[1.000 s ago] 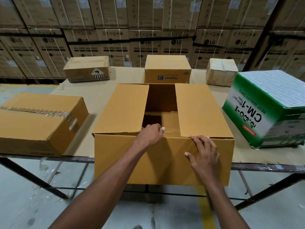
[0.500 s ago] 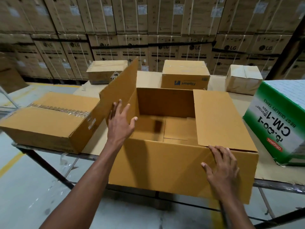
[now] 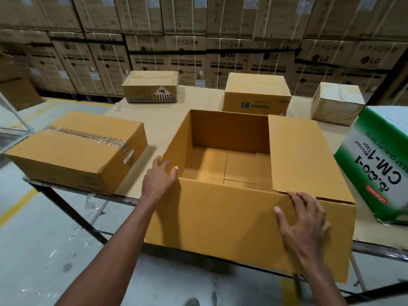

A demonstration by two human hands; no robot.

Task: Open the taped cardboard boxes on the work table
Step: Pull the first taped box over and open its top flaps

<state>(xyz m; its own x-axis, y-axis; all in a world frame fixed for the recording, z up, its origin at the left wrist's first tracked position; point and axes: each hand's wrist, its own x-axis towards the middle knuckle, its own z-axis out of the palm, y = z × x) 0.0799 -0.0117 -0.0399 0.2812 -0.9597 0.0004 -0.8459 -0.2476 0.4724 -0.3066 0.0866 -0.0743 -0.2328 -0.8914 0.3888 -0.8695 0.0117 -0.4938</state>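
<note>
Fingers of my right hand (image 3: 303,219) lie spread just below the closed flap (image 3: 302,155) of the big box (image 3: 220,219); my left hand (image 3: 160,180), relaxed, presses the far side.

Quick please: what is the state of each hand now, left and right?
Left hand: open, fingers straight against the left flap of the open box.
Right hand: open, spread flat on the box's front wall.

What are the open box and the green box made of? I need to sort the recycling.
The open box looks like plain matte brown corrugated cardboard: unprinted, creased flaps. The green box appears to be printed cardboard under a glossy film, judging by its sheen; the base material is uncertain.
</note>
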